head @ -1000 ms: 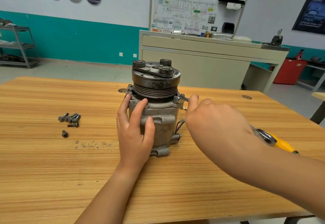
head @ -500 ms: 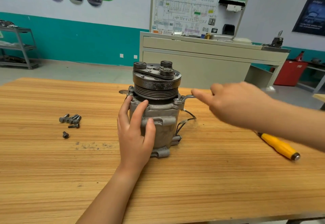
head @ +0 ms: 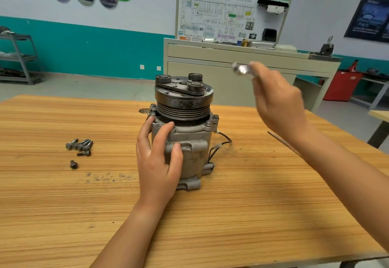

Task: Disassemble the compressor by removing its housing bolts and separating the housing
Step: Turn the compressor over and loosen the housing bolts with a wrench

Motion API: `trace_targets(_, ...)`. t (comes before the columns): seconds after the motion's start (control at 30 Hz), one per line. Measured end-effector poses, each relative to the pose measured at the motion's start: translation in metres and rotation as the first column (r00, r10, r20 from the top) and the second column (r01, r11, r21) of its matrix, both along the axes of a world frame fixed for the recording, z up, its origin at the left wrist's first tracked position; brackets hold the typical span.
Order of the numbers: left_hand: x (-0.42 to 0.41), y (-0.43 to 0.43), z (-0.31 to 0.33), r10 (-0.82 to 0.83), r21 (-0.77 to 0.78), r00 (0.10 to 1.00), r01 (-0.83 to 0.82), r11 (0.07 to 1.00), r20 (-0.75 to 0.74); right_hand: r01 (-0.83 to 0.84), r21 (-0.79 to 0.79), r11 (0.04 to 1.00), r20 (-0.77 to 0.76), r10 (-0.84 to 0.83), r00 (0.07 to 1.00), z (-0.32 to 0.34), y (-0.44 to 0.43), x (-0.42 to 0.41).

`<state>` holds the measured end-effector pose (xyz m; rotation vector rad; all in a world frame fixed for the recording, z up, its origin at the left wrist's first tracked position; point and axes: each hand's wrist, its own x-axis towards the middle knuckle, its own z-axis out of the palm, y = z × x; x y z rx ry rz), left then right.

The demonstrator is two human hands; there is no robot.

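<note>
Grey compressor [head: 193, 150] stands on the table [head: 63, 204], the left hand [head: 157, 166] holds it with spread fingers, the right hand [head: 280, 107] pinches a wrench [head: 241, 69] up in the air, so it looks like bolt-loosening time, and next the wrench must sit square on a rim bolt [head: 215, 118].

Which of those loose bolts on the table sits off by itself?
The small bolt nearest the viewer lies alone; the other bolts are bunched together just beyond it.

Table [head: 252, 204] is striped in tan wood grain. Compressor [head: 189, 147] is seen dull grey, pulley [head: 183, 101] near-black — ribbed. Bolts [head: 81, 145] dark grey, wrench [head: 241, 70] silver. Wall [head: 94, 51] is painted white over teal — bin [head: 342, 86] red.
</note>
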<state>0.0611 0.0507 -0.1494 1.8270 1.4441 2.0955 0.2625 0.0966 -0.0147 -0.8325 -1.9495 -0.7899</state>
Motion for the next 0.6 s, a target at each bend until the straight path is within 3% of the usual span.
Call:
trace_targets(0.07,0.001,0.0,0.001,0.002,-0.002,1.0,-0.002,1.0,0.014,0.02,-0.074,0.997,-0.017,-0.021,1.0,0.004,-0.026,0.007)
trace_targets(0.13,0.002,-0.001,0.002,0.003,-0.001,1.0,-0.003,1.0,0.012,0.233,-0.264,0.936,0.209,-0.18,0.961,0.003,-0.05,0.005)
trace_targets(0.2,0.002,-0.002,0.002,0.001,0.009,1.0,-0.001,1.0,0.001,0.452,-0.346,0.822,0.46,-0.271,0.846,-0.004,-0.058,0.004)
trace_targets(0.3,0.003,-0.003,0.002,-0.002,0.01,1.0,0.002,1.0,0.006,0.479,-0.391,0.786,0.528,-0.235,0.816,-0.014,-0.059,0.0)
trace_targets(0.4,0.003,-0.003,0.001,-0.002,0.009,1.0,0.002,1.0,0.018,0.52,-0.399,0.755,0.53,-0.273,0.803,-0.015,-0.061,-0.005)
trace_targets(0.6,0.004,-0.003,0.001,-0.004,0.002,1.0,0.003,1.0,0.019,0.676,-0.267,0.687,0.679,-0.363,0.638,-0.011,-0.084,-0.034)
